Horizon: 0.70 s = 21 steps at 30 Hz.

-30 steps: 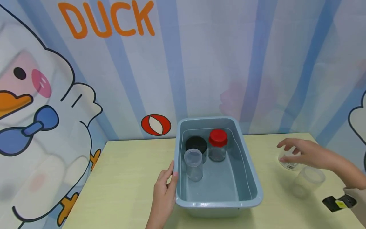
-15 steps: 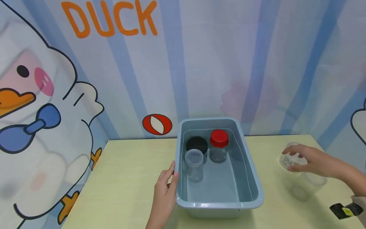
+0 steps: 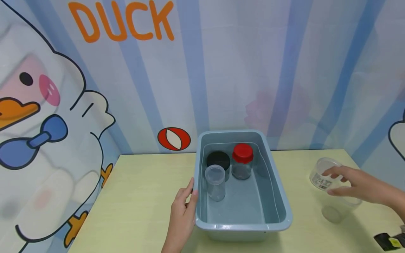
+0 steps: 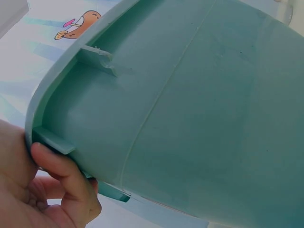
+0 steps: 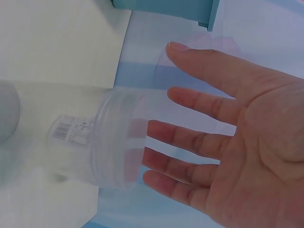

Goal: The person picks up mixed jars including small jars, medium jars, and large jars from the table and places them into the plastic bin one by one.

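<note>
At the left side of a grey-blue plastic tub point(image 3: 243, 226), my left hand point(image 3: 181, 214) grips the rim, its fingers curled beneath it in the left wrist view. Right of the tub, my right hand point(image 3: 360, 184) hovers with fingers spread and nothing in its grasp. Just beyond its fingertips stands a clear plastic jar point(image 3: 320, 180) with a barcode label point(image 5: 71, 130). Below that hand is a second clear container point(image 3: 335, 213), partly hidden by it. Inside the tub are a red-lidded jar point(image 3: 242, 154), a black-lidded jar point(image 3: 218, 160) and a clear lidded container point(image 3: 216, 186).
The tub sits on a pale yellow table point(image 3: 148, 186). Behind the table hangs a blue-striped backdrop point(image 3: 227, 70) with a duck print and orange lettering.
My right hand has drawn back rightward and down from the labelled jar, leaving more of it uncovered. The left hand keeps its hold on the tub's rim.
</note>
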### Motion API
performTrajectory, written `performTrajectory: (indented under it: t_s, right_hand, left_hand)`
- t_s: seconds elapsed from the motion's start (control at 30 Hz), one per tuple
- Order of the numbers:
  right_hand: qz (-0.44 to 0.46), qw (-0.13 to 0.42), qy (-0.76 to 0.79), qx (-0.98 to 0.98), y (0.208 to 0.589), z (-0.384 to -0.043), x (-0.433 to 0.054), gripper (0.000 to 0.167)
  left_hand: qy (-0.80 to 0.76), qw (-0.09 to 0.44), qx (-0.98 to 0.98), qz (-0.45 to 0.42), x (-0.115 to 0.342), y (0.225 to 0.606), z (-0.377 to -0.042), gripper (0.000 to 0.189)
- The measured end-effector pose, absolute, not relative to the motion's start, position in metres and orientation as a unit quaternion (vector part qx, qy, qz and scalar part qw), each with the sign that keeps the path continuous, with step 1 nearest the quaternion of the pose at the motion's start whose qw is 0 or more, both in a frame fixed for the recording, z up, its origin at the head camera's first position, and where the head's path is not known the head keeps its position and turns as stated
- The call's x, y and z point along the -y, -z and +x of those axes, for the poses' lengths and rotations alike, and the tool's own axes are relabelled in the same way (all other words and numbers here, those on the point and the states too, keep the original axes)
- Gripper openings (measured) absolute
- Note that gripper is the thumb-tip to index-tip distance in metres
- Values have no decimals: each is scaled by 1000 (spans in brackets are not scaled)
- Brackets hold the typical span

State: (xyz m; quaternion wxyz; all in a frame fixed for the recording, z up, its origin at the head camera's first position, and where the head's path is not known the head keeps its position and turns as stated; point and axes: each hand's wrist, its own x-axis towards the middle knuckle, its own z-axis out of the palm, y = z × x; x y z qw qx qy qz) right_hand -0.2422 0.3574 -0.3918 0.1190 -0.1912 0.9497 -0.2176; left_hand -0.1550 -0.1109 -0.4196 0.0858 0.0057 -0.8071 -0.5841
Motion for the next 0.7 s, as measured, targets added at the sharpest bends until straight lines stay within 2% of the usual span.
performTrajectory:
  t_s: [0.7]
  right_hand:
    - [-189, 123, 210, -951, 406, -236, -373, 58]
  left_hand:
    - [580, 83, 810, 15, 109, 420, -156, 49]
